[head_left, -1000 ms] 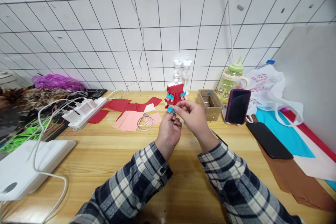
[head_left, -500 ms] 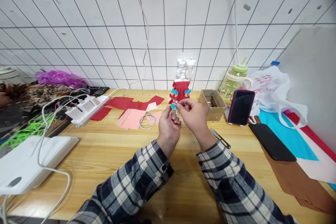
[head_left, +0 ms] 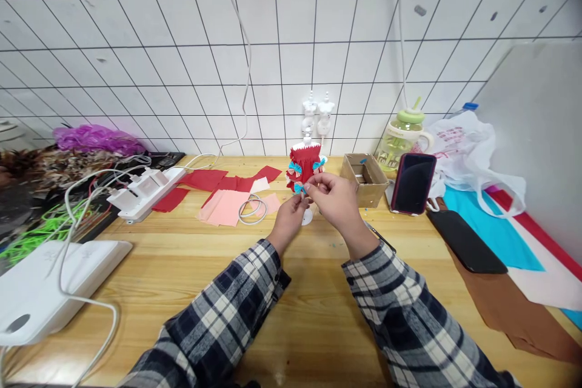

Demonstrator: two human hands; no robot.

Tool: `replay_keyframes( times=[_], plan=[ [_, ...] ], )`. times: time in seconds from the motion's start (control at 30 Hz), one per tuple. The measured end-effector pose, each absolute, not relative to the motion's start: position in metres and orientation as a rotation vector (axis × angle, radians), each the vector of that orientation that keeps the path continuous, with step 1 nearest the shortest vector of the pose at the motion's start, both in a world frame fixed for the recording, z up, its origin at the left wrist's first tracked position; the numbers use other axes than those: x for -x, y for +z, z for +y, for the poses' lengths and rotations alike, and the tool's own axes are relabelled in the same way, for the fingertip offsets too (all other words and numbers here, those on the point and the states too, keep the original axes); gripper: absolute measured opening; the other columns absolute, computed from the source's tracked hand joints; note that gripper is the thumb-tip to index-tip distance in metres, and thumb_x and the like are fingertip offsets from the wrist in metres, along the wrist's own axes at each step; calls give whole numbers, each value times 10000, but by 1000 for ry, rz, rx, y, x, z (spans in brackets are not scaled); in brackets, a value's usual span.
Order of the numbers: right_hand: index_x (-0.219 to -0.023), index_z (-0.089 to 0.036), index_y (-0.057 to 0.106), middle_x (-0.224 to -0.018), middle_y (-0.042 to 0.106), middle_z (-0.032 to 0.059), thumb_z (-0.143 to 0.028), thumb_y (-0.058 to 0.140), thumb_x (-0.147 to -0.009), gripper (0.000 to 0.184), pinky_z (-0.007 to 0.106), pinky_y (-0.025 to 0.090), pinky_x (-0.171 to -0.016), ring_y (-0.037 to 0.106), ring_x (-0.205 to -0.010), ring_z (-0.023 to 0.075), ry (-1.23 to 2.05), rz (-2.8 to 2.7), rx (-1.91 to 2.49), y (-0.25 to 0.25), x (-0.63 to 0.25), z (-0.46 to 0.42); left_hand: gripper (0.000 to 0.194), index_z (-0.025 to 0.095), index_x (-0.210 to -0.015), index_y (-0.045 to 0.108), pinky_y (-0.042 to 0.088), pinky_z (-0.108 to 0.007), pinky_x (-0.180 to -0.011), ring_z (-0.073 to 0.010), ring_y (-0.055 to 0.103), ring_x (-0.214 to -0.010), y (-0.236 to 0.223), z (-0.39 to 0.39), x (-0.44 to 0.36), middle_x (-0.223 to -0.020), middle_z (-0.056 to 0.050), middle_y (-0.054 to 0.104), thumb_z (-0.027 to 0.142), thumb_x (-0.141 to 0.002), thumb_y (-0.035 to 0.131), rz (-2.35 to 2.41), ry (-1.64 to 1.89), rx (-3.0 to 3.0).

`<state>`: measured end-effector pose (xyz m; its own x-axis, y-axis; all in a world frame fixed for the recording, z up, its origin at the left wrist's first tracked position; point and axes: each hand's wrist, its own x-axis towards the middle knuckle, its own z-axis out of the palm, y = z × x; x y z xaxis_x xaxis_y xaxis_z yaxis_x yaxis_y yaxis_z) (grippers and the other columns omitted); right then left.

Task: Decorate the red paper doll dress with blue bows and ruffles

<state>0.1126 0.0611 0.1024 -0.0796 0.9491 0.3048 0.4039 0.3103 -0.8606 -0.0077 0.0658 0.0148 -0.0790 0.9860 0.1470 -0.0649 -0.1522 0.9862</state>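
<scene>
A small white mannequin in a red paper dress (head_left: 304, 168) stands on a round white base on the wooden table (head_left: 191, 267), with two blue bows on it. My right hand (head_left: 335, 200) pinches a third small blue bow (head_left: 299, 188) against the dress's lower front. My left hand (head_left: 287, 223) reaches forward under it, fingers curled near the stand's base; what they touch is hidden.
Red and pink paper pieces (head_left: 227, 194) and a coiled white cable (head_left: 253, 208) lie left of the dress. A power strip (head_left: 143, 190) and white device (head_left: 50, 285) sit far left. A cardboard box (head_left: 365, 177), upright phone (head_left: 412, 183), bottle (head_left: 402, 139), flat phone (head_left: 464, 240), small scissors (head_left: 379, 236) and coloured sheets are right.
Both hands moved forward to the dress. The bow, earlier held between both hands in front of it, is now pressed at its lower front by the right hand; the left dropped toward the base.
</scene>
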Motion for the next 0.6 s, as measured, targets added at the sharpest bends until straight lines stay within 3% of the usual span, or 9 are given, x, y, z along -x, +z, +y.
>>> replay_keyframes(
  times=[0.3, 0.6],
  plan=[
    [-773, -193, 689, -518, 430, -45, -401, 617, -739, 223, 244, 324, -498, 437, -514, 122, 783, -1592, 1217, 95, -111, 65, 153, 169, -890, 723, 445, -242, -635, -172, 620, -689, 9, 61, 6, -830, -54, 736, 221, -780, 630, 1305, 1423, -1322],
    [-740, -216, 667, -490, 445, -52, -382, 611, -745, 176, 253, 315, -504, 416, -481, 121, 607, -1606, 1300, 97, -114, 66, 152, 184, -864, 732, 469, -243, -627, -167, 608, -664, 5, 63, 8, -768, -40, 714, 239, -788, 612, 1255, 1414, -1369]
  ],
)
